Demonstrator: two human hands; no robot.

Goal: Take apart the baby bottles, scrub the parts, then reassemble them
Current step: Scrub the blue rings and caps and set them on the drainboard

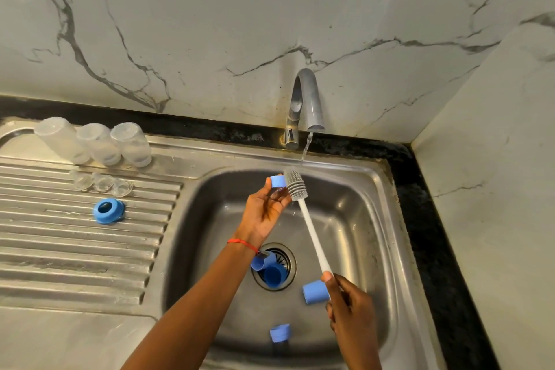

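Note:
My left hand [264,210] holds a small blue bottle part [277,181] up over the sink basin. My right hand [350,306] grips the handle of a white bottle brush [309,227], whose grey bristled head touches that part. Several more blue parts lie in the basin: two over the drain [271,270], one beside my right hand [313,291] and one near the front wall [280,332]. On the drainboard three clear bottles [97,143] stand upside down, with three clear nipples [102,182] and a blue collar ring [108,211] in front of them.
The tap [306,105] runs a thin stream of water into the steel sink [372,219]. The ribbed drainboard [60,246] lies to the left. A marble wall stands behind and to the right, with a black counter edge [426,219] around the sink.

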